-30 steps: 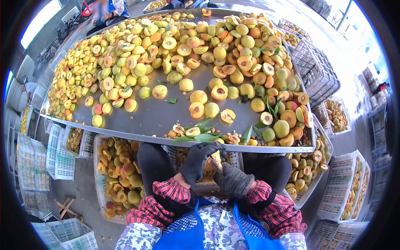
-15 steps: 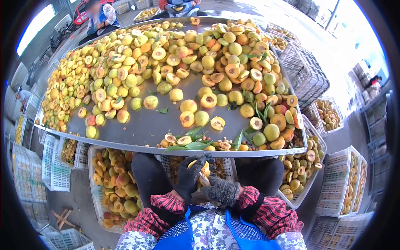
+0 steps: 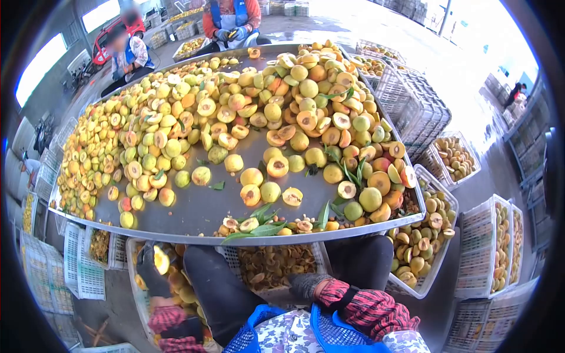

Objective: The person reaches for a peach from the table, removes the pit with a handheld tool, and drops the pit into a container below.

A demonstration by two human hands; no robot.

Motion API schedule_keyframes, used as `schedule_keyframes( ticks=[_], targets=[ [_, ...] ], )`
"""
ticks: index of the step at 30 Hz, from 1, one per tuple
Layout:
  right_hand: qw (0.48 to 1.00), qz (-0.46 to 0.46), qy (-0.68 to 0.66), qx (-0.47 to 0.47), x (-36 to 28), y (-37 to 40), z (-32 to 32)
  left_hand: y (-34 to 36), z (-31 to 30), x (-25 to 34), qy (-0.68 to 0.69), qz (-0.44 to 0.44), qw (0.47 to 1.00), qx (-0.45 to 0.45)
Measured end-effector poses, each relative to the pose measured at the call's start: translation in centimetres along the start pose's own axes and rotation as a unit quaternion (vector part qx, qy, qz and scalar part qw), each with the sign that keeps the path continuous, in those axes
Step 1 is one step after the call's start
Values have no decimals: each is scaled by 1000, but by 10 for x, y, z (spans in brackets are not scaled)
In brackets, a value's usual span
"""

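Apparently our left hand (image 3: 154,277), in a dark glove, has its fingers partly curled round a yellow-fleshed half fruit (image 3: 161,259), above the white plastic crate (image 3: 135,297) of orange-yellow fruit; blur hides how firm the hold is. Were it loose, the probably slick piece could drop outside the rim or bruise against the others. Our right hand (image 3: 308,286), in a grey knitted glove, is beside the pale crate (image 3: 323,257) of brown scraps; we cannot tell how open its fingers are, or what they hold. A knock against the grey metal worktop (image 3: 176,219) could spill the long green leaves (image 3: 268,229) by its near edge into those scraps.
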State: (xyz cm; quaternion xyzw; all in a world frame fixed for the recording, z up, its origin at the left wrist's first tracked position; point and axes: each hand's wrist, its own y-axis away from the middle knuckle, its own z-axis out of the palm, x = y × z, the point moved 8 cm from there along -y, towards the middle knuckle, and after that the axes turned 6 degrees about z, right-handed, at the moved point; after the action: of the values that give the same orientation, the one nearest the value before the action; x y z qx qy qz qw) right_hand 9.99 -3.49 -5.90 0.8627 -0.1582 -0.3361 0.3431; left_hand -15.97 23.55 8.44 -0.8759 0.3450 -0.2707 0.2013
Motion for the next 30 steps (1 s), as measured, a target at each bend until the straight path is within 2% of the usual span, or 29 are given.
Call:
schedule_keyframes(
  ticks=[1, 2, 3, 6, 8, 9, 10, 11, 12, 13, 15, 16, 17, 18, 19, 20, 22, 25, 26, 28, 30],
  targets=[
    [1000, -5, -27, -14, -4, 4, -4, 10, 16, -63, 263, -298, 917, -29],
    [998, -10, -56, -27, -7, 9, -8, 16, 14, -73, 56, -263, 959, -87],
    [997, -11, -75, -22, -8, 13, -14, 4, 6, -49, -153, -214, 955, -140],
    [989, 13, -145, -11, -5, 35, -46, -54, 53, -30, 68, -141, 986, -56],
    [985, -11, -174, 3, 9, 41, -57, -118, 89, 69, 330, -215, 913, -102],
    [982, -23, -188, 10, 18, 43, -61, -153, 104, 124, 291, -53, 947, -124],
    [978, -44, -202, 33, 29, 40, -61, -173, 146, 154, 425, -123, 880, -175],
    [973, -65, -214, 57, 43, 32, -55, -200, 166, 204, 382, -43, 901, -200],
    [967, -86, -225, 82, 54, 27, -54, -221, 193, 246, 424, 51, 889, -163],
    [968, -77, -224, 85, 58, 28, -57, -241, 213, 294, 373, 145, 902, -160],
    [969, -59, -221, 89, 59, 29, -61, -265, 256, 369, 387, 108, 887, -228],
    [958, -105, -262, 50, 64, 4, -31, -279, 294, 391, 313, 140, 912, -227],
    [941, -124, -313, 36, 64, 3, -29, -286, 302, 422, 275, 191, 920, -203],
    [921, -142, -362, 20, 63, 7, -31, -292, 340, 437, 257, 215, 925, -180],
    [912, -155, -378, 37, 60, 15, -41, -293, 364, 447, 180, 212, 944, -176],
    [902, -169, -393, 54, 57, 24, -53, -291, 384, 454, 133, 195, 946, -220],
    [902, -187, -357, 153, 51, 46, -80, -280, 403, 465, 17, 138, 937, -322],
    [928, -153, -330, 78, 56, 28, -63, -273, 411, 464, 69, 169, 927, -328],
    [936, -144, -319, 50, 54, 23, -53, -266, 398, 468, 86, 232, 930, -272],
    [949, -127, -288, -2, 50, 17, -41, -255, 382, 463, 155, 284, 926, -195],
    [926, -120, -356, -28, 41, 46, -77, -245, 356, 459, 257, 345, 896, -108]
  ],
)
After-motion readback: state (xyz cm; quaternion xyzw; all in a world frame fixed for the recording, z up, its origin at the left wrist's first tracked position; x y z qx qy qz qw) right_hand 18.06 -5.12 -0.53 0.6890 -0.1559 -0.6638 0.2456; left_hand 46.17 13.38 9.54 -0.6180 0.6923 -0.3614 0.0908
